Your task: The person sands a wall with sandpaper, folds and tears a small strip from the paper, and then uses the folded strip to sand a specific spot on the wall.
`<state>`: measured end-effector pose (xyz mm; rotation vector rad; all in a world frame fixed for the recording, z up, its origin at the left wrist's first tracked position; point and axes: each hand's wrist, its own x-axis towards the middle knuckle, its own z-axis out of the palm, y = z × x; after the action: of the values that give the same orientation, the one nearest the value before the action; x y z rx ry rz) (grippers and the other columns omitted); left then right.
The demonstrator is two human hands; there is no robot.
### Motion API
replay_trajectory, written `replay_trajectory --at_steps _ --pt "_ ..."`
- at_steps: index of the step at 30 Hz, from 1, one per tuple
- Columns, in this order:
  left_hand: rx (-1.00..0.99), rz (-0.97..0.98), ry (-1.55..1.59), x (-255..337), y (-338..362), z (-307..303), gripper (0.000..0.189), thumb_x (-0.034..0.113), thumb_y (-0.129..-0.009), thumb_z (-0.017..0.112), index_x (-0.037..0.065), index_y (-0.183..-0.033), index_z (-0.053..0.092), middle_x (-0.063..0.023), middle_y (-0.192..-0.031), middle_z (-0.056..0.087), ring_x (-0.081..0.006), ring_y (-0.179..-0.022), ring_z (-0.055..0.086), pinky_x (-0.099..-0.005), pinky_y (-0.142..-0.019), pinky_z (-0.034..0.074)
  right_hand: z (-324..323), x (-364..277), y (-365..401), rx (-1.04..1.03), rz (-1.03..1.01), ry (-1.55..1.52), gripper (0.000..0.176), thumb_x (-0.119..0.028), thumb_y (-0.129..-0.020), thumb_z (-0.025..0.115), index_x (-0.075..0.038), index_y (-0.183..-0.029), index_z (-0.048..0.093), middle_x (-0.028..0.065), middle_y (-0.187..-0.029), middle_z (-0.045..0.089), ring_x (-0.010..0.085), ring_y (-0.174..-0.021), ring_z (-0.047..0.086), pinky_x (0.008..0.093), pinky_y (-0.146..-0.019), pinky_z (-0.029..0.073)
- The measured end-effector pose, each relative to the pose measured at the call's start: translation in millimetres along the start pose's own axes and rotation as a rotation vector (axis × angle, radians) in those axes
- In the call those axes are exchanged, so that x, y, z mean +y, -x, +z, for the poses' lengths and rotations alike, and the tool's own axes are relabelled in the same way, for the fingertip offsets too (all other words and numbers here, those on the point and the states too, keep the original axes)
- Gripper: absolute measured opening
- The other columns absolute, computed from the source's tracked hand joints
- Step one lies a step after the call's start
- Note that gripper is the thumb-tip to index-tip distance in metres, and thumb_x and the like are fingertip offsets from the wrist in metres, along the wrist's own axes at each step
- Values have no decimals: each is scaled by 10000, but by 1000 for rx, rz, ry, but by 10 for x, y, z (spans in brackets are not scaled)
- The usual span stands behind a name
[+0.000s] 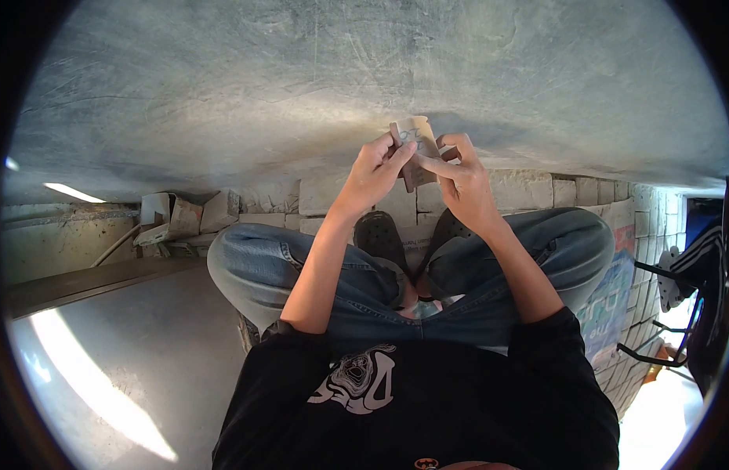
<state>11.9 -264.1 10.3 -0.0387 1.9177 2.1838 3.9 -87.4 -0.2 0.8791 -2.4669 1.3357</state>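
Both hands meet at a small piece of brownish sandpaper [414,131] with dark handwritten marks on its pale face, in front of the large grey surface [302,86]. My left hand [374,174] grips its left side, fingers behind and thumb across the front. My right hand [465,182] pinches its right edge, with the index finger bent above. A darker, reddish-brown part of the piece hangs below, between the hands. Whether it is one folded sheet or two pieces, I cannot tell.
Pale blocks [529,190] line the base of the grey surface. Cardboard boxes [184,217] lie at left, above a grey panel [145,345]. A printed sheet [603,313] is on the right; beyond it stands a black metal frame [654,352]. Dark clogs [380,235] are below the hands.
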Motion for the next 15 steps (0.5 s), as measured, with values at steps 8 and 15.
replay_trajectory --at_steps 8,15 --pt "137 32 -205 41 -2 -98 216 100 -856 615 -76 -979 633 -118 -853 671 -124 -788 639 -258 -688 555 -64 -63 -58 84 8 -33 415 134 -723 542 -131 -1013 674 102 -932 530 187 -627 552 312 -534 448" --pt "131 57 -230 25 -12 -108 181 74 -877 582 -55 -991 637 -72 -854 662 -96 -750 609 -256 -701 537 -41 -59 -62 121 47 -116 373 118 -756 544 -108 -1029 662 97 -903 545 176 -600 542 285 -521 434"
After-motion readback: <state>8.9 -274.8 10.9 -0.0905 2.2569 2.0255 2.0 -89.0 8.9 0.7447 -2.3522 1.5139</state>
